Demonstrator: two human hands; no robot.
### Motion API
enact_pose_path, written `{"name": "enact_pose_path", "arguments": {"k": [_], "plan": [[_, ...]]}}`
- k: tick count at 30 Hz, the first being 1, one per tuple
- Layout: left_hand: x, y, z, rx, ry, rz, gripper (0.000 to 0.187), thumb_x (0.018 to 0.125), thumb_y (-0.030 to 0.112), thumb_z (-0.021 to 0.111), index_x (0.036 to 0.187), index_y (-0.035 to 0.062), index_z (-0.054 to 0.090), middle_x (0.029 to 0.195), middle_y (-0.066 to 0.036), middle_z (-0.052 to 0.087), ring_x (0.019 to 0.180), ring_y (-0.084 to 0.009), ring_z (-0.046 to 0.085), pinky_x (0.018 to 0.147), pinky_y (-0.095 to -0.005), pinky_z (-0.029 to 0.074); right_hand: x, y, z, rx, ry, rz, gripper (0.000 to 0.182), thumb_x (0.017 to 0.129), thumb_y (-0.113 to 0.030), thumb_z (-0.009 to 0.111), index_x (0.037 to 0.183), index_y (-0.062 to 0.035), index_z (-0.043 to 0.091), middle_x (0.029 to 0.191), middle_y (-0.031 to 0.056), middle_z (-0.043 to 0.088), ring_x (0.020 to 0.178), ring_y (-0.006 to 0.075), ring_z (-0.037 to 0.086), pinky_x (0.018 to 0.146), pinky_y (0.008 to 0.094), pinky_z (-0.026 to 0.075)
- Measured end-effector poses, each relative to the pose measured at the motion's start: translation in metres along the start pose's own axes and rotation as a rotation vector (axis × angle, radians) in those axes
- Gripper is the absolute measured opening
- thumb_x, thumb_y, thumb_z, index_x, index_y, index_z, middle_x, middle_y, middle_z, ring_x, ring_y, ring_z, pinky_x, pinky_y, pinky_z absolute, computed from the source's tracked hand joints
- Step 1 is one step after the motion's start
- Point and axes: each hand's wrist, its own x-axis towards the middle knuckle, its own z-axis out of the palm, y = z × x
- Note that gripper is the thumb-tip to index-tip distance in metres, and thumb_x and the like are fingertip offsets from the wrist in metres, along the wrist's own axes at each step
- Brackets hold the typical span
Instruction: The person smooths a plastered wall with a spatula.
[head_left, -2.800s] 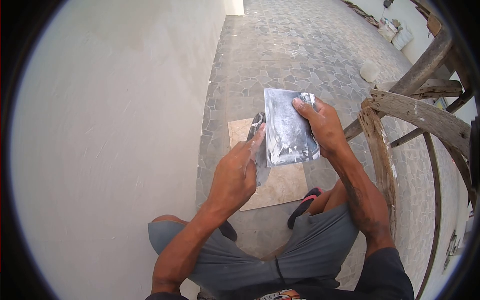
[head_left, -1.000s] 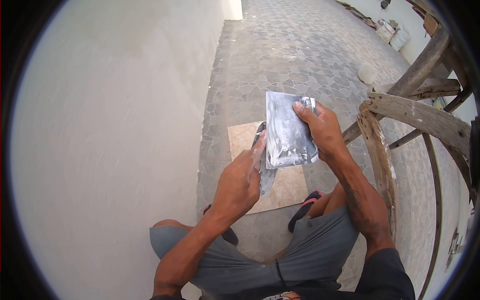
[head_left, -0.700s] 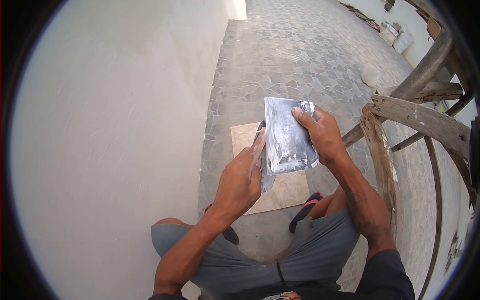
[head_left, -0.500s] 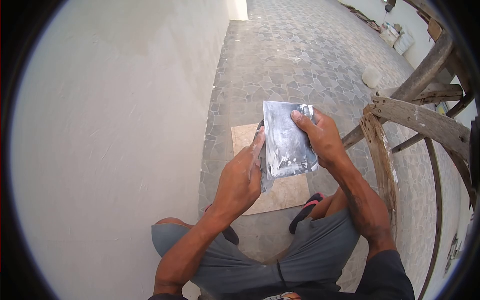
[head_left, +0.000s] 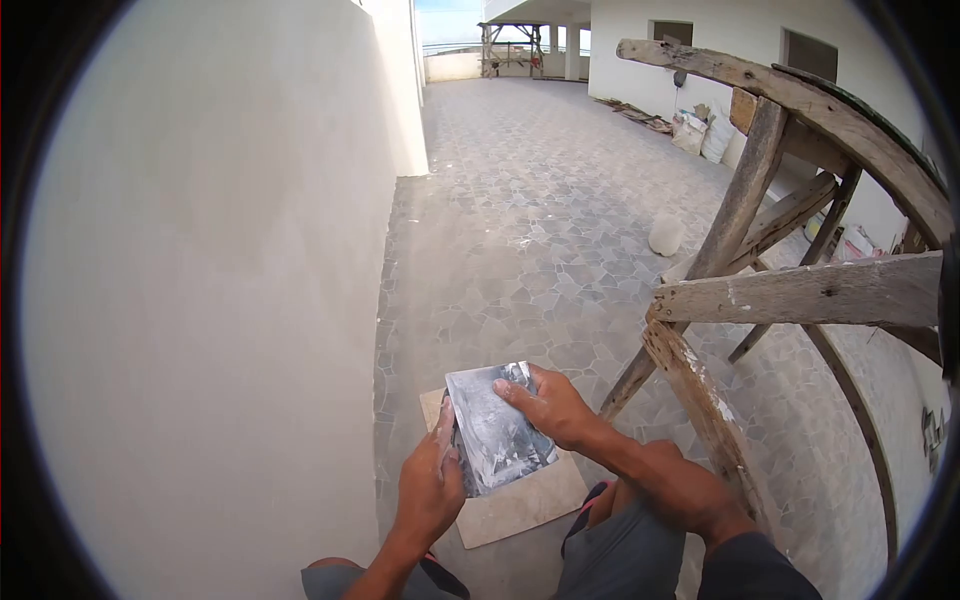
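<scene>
The person's right hand (head_left: pixel 550 403) is gripping a flat metal plate (head_left: pixel 500 432) by its far right edge, the thumb pressing on the upper face, which is showing smears of white paste. The left hand (head_left: pixel 430 487) is holding a dark tool (head_left: pixel 458 450) against or just beside the plate's left edge, its index finger pointing along it; the plate is hiding most of that tool, so its full shape is hard to tell. Both things are hovering above a beige tile (head_left: pixel 520 512), which is lying on the stone-patterned floor (head_left: pixel 560 300) between the person's feet. A pale wall (head_left: pixel 220 300) is rising on the left, and a weathered wooden trestle (head_left: pixel 800 293) is standing on the right.
</scene>
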Motion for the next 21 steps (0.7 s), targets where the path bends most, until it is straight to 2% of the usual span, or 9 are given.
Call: {"name": "enact_pose_path", "arguments": {"k": [3,6,9,12,15,21], "plan": [[0.002,-0.007,0.002,0.042,0.036,0.075,0.064,0.085,-0.008,0.046,0.148,-0.0002,0.036,0.121,-0.028,0.060,0.108,-0.0405,0.062,0.093,-0.0387,0.048,0.001,0.003,0.000,0.005,-0.021,-0.015,0.044,0.097,-0.039,0.059,0.109,0.0030,0.062,0.090,0.0135,0.069,0.082,0.0184,0.063,0.078,0.0335,0.049],[0.004,0.000,-0.001,0.004,0.015,0.004,0.063,0.085,-0.008,0.046,0.147,-0.0016,0.036,0.126,-0.029,0.058,0.114,-0.0413,0.060,0.096,-0.0383,0.047,0.001,0.001,-0.001,-0.024,-0.028,-0.025,0.044,0.097,-0.039,0.059,0.110,0.0029,0.061,0.091,0.0130,0.069,0.083,0.0187,0.063,0.079,0.0335,0.049],[0.005,0.002,-0.003,-0.088,-0.023,-0.110,0.059,0.087,-0.006,0.047,0.145,-0.0052,0.038,0.138,-0.029,0.051,0.130,-0.0373,0.051,0.108,-0.0363,0.038,-0.001,-0.006,-0.002,-0.038,-0.047,-0.027,0.044,0.097,-0.039,0.059,0.110,0.0032,0.061,0.092,0.0135,0.068,0.084,0.0191,0.063,0.080,0.0338,0.049],[0.005,0.005,-0.003,-0.106,-0.030,-0.139,0.059,0.087,-0.005,0.047,0.145,-0.0053,0.037,0.137,-0.030,0.052,0.128,-0.0358,0.052,0.106,-0.0348,0.040,-0.002,-0.001,-0.004,0.002,-0.074,-0.030,0.044,0.097,-0.039,0.058,0.110,0.0035,0.061,0.093,0.0143,0.068,0.084,0.0195,0.063,0.080,0.0340,0.049],[0.002,0.002,-0.002,-0.045,0.005,-0.066,0.061,0.085,-0.008,0.047,0.145,-0.0050,0.037,0.133,-0.030,0.053,0.123,-0.0403,0.055,0.102,-0.0376,0.044,-0.003,0.003,-0.004,0.003,-0.095,-0.031,0.045,0.097,-0.039,0.058,0.110,0.0038,0.061,0.093,0.0150,0.068,0.084,0.0199,0.063,0.080,0.0344,0.049],[0.006,-0.007,-0.008,-0.044,0.029,-0.096,0.060,0.085,-0.007,0.045,0.144,-0.0061,0.038,0.139,-0.029,0.049,0.129,-0.0405,0.050,0.106,-0.0372,0.041,0.000,-0.002,-0.004,-0.051,-0.076,-0.025,0.046,0.097,-0.039,0.058,0.109,0.0045,0.061,0.092,0.0150,0.069,0.084,0.0197,0.063,0.079,0.0352,0.049]]}}
